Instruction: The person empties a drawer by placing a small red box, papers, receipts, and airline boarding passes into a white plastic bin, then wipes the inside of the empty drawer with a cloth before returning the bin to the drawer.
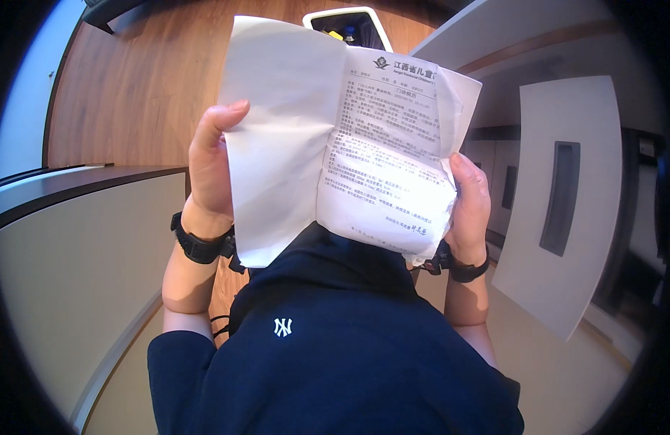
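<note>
Paper [280,138], white, creased: blank at left, printed at right, spread open between both hands. Left hand [213,163]: pinching the left edge, thumb in front, fingers partly hidden. Right hand [469,203]: pinching the lower right edge, thumb in front, other fingers mostly hidden behind. Straps [191,245], black: one at each wrist, just below the grip. Shirt [349,348], dark: below the paper. Bin [382,30], white-rimmed: beyond the paper's top edge. Panel [588,145], pale: right of the right hand.

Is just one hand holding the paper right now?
No, the left hand holds the paper at its left edge and the right hand at its right edge.
</note>
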Motion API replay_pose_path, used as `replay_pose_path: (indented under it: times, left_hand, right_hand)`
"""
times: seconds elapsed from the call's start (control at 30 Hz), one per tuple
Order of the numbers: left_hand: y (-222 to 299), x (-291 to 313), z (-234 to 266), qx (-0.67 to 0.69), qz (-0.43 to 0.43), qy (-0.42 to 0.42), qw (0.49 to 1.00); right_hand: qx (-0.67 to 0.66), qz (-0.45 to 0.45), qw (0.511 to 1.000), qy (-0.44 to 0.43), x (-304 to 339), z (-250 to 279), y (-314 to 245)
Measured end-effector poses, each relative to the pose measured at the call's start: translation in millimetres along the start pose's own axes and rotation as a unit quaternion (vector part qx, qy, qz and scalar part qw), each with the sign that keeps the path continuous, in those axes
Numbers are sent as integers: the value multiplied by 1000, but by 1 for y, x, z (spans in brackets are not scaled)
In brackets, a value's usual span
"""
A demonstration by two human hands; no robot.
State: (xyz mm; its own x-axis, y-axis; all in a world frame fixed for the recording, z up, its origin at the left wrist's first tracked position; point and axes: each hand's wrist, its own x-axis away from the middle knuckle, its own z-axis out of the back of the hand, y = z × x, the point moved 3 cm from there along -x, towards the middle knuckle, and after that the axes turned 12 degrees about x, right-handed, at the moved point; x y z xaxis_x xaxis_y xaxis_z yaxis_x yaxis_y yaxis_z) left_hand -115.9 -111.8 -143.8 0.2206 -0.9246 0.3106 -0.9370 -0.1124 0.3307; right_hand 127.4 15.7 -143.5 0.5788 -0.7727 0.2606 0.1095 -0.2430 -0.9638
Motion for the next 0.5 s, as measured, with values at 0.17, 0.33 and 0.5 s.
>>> replay_pose_path:
  times: [0.17, 0.33, 0.5]
  left_hand:
    - [4, 4, -3, 19, -8, 7, 1000]
    - [7, 8, -4, -11, -13, -8, 1000]
    - [5, 9, -5, 3, -19, -4, 1000]
  right_hand:
    - [-10, 0, 1000, 8, -2, 1, 1]
    - [-33, -8, 999, 6, -1, 0, -1]
    - [-41, -7, 999, -8, 0, 3, 0]
